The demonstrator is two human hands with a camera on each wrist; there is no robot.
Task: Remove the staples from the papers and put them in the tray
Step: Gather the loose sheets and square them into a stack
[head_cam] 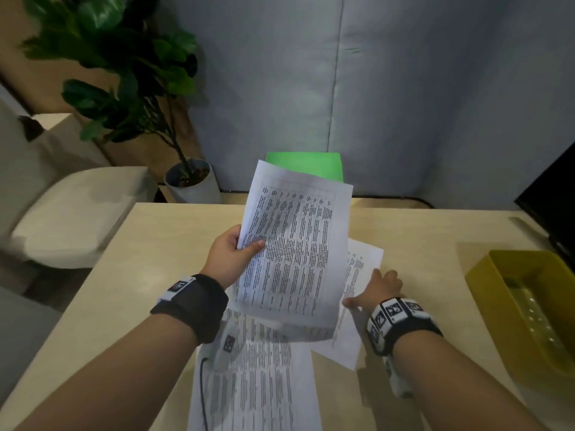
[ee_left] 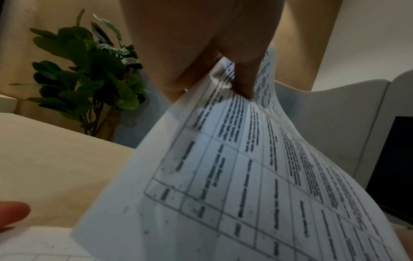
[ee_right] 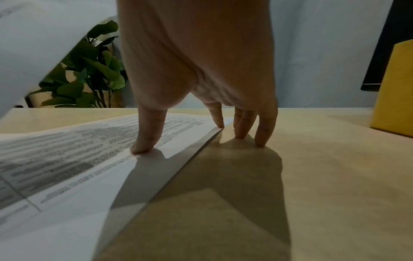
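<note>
- The left hand (head_cam: 228,256) pinches a white printed sheet of paper with a table of text (head_cam: 295,253) by its left edge, thumb on the printed face and fingers behind, and holds it up off the pale wooden table (head_cam: 174,244), tilted toward twelve o'clock.
- The right hand (head_cam: 378,289) is spread, fingers straight, tips down: the thumb (ee_right: 146,134) and forefinger press a second white printed sheet (head_cam: 357,293) that lies flat at about three o'clock from the raised one, while the other fingertips touch the bare wood just beside its edge.
- A third white printed sheet (head_cam: 258,377) lies flat at six o'clock, partly under the left wrist.
- The mustard-yellow plastic tray (head_cam: 485,275) sits at three o'clock, well apart from the papers; small glints lie in its bottom, possibly staples, though the blur leaves that unsure.
- Beyond the table: a green box (head_cam: 306,166) at twelve, a leafy plant in a white pot (head_cam: 193,185) at eleven, a cream chair (head_cam: 71,209) at nine.
</note>
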